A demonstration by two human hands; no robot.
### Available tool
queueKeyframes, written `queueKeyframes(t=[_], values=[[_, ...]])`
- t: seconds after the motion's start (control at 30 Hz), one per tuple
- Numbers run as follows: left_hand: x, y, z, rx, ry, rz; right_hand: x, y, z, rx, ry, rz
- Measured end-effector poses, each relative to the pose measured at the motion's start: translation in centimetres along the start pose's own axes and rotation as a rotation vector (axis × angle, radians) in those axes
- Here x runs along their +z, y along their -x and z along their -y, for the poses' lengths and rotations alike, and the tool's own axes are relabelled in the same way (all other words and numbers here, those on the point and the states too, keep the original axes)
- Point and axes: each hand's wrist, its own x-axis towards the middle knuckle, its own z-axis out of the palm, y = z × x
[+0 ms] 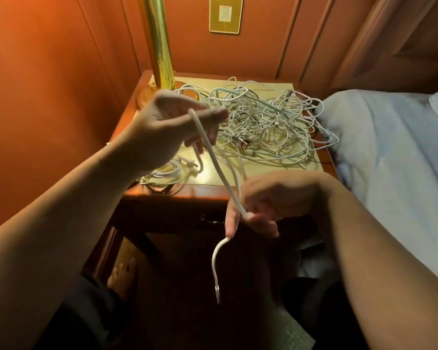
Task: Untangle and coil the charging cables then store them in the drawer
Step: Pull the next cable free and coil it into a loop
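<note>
Stretching across the middle of the frame, a white cable (214,157) runs from my left hand (172,125) at centre left down to my right hand (263,200) at lower centre. My left hand is raised in front of the surface (238,173), fingers curled, with the cable looped over them near the fingertips and a short length drooping below. My right hand pinches the same cable between thumb and fingers, and the free end (216,276) hangs beneath it — curving down to a plug in the dark lower centre of the frame.

Behind my hands, a big tangled pile of white cables (263,122) covers most of the surface, in the upper middle of the frame; some strands spill over its right edge toward the bed (390,147), which fills the right side with pale blue bedding. A small coiled cable (165,173) lies on the near left corner of the surface, just below my left wrist. A brass lamp post (159,44) rises from the far left corner, and a brass wall plate (225,13) sits on the wall at top centre. The drawer front (177,210) below the surface is in shadow — I cannot tell whether it is open.
</note>
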Motion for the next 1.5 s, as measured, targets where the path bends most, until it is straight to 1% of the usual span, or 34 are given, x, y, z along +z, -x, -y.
queueKeyframes(t=[0.07, 0.1, 0.13, 0.17, 0.2, 0.23, 0.27, 0.3, 0.33, 0.4, 0.47, 0.5, 0.57, 0.6, 0.63, 0.73, 0.83, 0.9, 0.97, 1.03, 1.07, 1.13, 1.2, 1.23, 1.3, 1.33, 1.43, 1.47, 1.5], values=[[0.4, 0.9, -1.4, -0.029, 0.007, 0.107, 1.2, -0.9, -0.2, 0.249, 0.179, -0.041], [0.9, 1.6, -2.2, -0.040, 0.017, 0.188, 1.6, -1.3, -0.5, 0.382, 0.247, -0.087], [1.6, 2.2, -2.6, -0.028, 0.004, 0.241, 2.1, -1.4, -0.8, 0.499, 0.307, -0.155], [2.1, 2.6, -3.1, -0.053, -0.035, 0.286, 2.3, -1.5, -1.1, 0.581, 0.362, -0.246], [2.5, 2.8, -3.0, -0.090, -0.090, 0.278, 2.3, -1.4, -1.5, 0.612, 0.405, -0.344], [3.0, 2.9, -2.8, -0.145, -0.149, 0.252, 2.2, -1.2, -1.8, 0.581, 0.425, -0.441], [3.5, 2.9, -2.6, -0.197, -0.187, 0.231, 1.8, -1.1, -2.1, 0.489, 0.418, -0.532], [4.0, 3.1, -2.7, -0.247, -0.211, 0.222, 1.5, -0.9, -2.3, 0.353, 0.366, -0.598], [4.4, 3.2, -2.6, -0.281, -0.176, 0.221, 1.3, -0.8, -2.2, 0.202, 0.279, -0.624], [4.7, 3.0, -2.4, -0.362, 0.014, 0.203, 1.1, -0.6, -1.6, -0.021, 0.148, -0.645], [4.4, 2.5, -2.1, -0.455, 0.178, 0.183, 0.9, -0.1, -0.8, -0.151, 0.066, -0.657], [4.1, 2.3, -2.1, -0.486, 0.231, 0.189, 0.7, 0.2, -0.7, -0.205, 0.018, -0.624], [3.7, 2.0, -1.9, -0.505, 0.305, 0.223, 0.5, 0.9, -0.2, -0.306, -0.088, -0.496], [3.5, 1.9, -1.8, -0.503, 0.337, 0.239, 0.6, 0.9, 0.0, -0.357, -0.131, -0.457], [3.3, 1.7, -1.7, -0.489, 0.369, 0.264, 0.5, 0.9, 0.0, -0.411, -0.174, -0.470], [2.6, 1.1, -1.2, -0.390, 0.366, 0.322, 0.0, 0.4, 0.5, -0.588, -0.306, -0.619], [1.9, 0.8, -0.6, -0.339, 0.236, 0.366, -1.0, 1.2, 1.1, -0.710, -0.474, -0.776], [2.0, 1.0, -0.5, -0.337, 0.206, 0.383, -1.7, 1.8, 1.1, -0.767, -0.568, -0.846], [2.4, 0.9, -0.5, -0.345, 0.180, 0.386, -2.2, 1.9, 1.0, -0.817, -0.660, -0.878], [3.1, 0.7, 0.0, -0.407, 0.134, 0.388, -2.4, 1.8, 0.8, -0.854, -0.747, -0.890], [3.3, 0.6, 0.2, -0.454, 0.142, 0.386, -2.5, 1.7, 0.8, -0.871, -0.781, -0.893], [3.7, 0.6, 0.4, -0.523, 0.291, 0.383, -2.7, 1.4, 0.6, -0.875, -0.797, -0.925], [3.9, 0.7, -0.1, -0.501, 0.522, 0.436, -2.8, 1.1, 0.5, -0.838, -0.712, -0.975], [3.9, 0.8, -0.6, -0.464, 0.656, 0.479, -2.6, 1.0, 0.5, -0.794, -0.604, -1.007], [4.1, 1.0, -1.9, -0.373, 0.931, 0.537, -1.8, 0.3, 0.7, -0.647, -0.284, -1.034], [4.2, 1.1, -2.4, -0.334, 1.054, 0.523, -1.1, -0.2, 0.7, -0.562, -0.130, -1.011], [3.9, 1.2, -3.5, -0.216, 1.291, 0.392, 1.0, -1.8, 0.6, -0.307, 0.393, -0.838], [3.6, 1.2, -3.6, -0.184, 1.353, 0.343, 1.7, -2.2, 0.5, -0.191, 0.542, -0.747], [3.2, 1.0, -3.7, -0.171, 1.421, 0.278, 2.2, -2.5, 0.4, -0.077, 0.631, -0.655]])
